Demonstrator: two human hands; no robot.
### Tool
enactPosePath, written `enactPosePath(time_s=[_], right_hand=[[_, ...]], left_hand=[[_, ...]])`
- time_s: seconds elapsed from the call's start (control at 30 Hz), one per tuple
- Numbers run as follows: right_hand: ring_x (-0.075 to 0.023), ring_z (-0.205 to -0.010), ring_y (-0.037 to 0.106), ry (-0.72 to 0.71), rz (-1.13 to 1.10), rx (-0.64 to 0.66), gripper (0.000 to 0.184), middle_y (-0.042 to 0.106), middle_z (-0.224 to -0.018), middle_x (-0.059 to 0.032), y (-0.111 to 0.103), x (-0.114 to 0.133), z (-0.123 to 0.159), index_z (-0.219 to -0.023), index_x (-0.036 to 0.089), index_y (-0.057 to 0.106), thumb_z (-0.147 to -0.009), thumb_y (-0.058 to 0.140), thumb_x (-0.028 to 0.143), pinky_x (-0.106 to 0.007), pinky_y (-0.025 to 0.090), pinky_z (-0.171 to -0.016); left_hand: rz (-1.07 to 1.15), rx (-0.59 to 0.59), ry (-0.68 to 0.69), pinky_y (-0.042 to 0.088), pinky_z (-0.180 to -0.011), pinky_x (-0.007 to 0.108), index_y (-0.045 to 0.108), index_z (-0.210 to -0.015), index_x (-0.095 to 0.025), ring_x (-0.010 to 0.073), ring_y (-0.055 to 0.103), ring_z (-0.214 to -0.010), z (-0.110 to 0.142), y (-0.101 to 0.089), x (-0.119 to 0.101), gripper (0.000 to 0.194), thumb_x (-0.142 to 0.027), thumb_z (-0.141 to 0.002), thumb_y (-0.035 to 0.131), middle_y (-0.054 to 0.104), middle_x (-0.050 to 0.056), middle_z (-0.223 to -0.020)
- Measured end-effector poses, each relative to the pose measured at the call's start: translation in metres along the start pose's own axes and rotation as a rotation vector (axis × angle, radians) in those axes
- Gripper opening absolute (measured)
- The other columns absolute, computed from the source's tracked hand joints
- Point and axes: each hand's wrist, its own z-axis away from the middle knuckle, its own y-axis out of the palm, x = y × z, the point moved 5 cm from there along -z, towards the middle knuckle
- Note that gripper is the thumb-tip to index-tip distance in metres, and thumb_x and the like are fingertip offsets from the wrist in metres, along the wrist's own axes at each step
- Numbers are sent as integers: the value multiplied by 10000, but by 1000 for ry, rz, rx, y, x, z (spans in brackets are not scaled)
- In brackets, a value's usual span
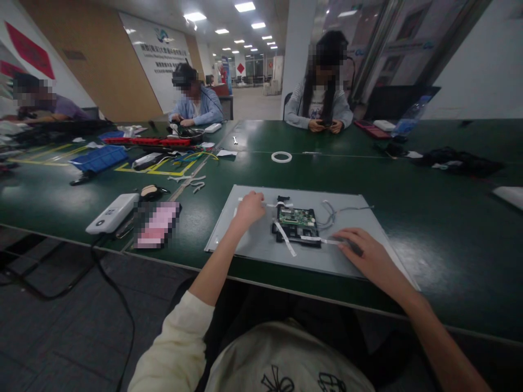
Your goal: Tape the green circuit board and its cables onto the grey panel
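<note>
A grey flat panel lies on the table in front of me. A black frame with a green circuit board rests on it, with several white tape strips at its edges. Left of the frame, my left hand is closed with curled fingers at the end of an upper white strip. My right hand has its fingers bent at the outer end of a lower white strip; something dark shows under them, too unclear to name. A grey cable loops right of the board.
A white roll of tape lies beyond the panel. To the left are a white power bank, a pink phone, pale clips and a blue tray. Several people sit across and along the table.
</note>
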Motion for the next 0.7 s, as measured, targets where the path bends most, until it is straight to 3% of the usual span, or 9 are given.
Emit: enactPosePath(time_s=[0.1, 0.2, 0.3, 0.37, 0.5, 0.7], right_hand=[[-234, -1099, 517, -54, 53, 2, 342, 555, -1171, -100, 0, 6, 3, -1120, 208, 593, -871, 428, 375, -416, 419, -964], [-275, -1287, 345, -166, 145, 18, 484, 399, -1382, -103, 1, 23, 8, -1279, 223, 495, -847, 485, 440, -480, 314, -1047], [-325, -1375, 137, -298, 238, 133, 620, 218, -1499, -43, 9, 49, 9, -1361, 316, 409, -791, 546, 518, -588, 182, -1065], [-336, -1383, 84, -347, 261, 216, 629, 161, -1519, -11, 17, 62, 7, -1373, 368, 381, -789, 537, 542, -622, 147, -1052], [-343, -1384, 64, -288, 235, 257, 581, 106, -1531, -22, 24, 66, 0, -1372, 360, 396, -828, 483, 545, -605, 211, -1040], [-365, -1377, 82, -178, 248, 224, 572, 122, -1528, -23, 18, 40, 7, -1381, 373, 377, -841, 465, 539, -624, 232, -1021]], left_hand=[[-87, -20, -8, 450, -848, 383, 531, -1135, -146, 277, 550, -1048, 30, -10, -11, 321, -233, -836, 454, 566, 139, -1118], [-88, 6, 32, 429, -885, 428, 494, -1177, -150, 295, 528, -1093, 66, -16, -22, 351, -310, -874, 419, 543, 145, -1186], [-20, -13, 55, 401, -943, 426, 463, -1215, -173, 283, 486, -1167, 93, -15, -23, 376, -349, -885, 425, 493, 130, -1281], [52, -66, 58, 388, -974, 414, 449, -1233, -178, 265, 461, -1202, 103, -11, -19, 378, -333, -889, 433, 476, 121, -1306], [218, -217, 64, 369, -1020, 412, 454, -1231, -187, 239, 435, -1233, 112, -3, -9, 364, -251, -874, 468, 478, 112, -1300], [421, -349, 96, 344, -1063, 410, 489, -1190, -203, 214, 439, -1234, 120, 3, -8, 326, -192, -865, 466, 472, 96, -1294]])
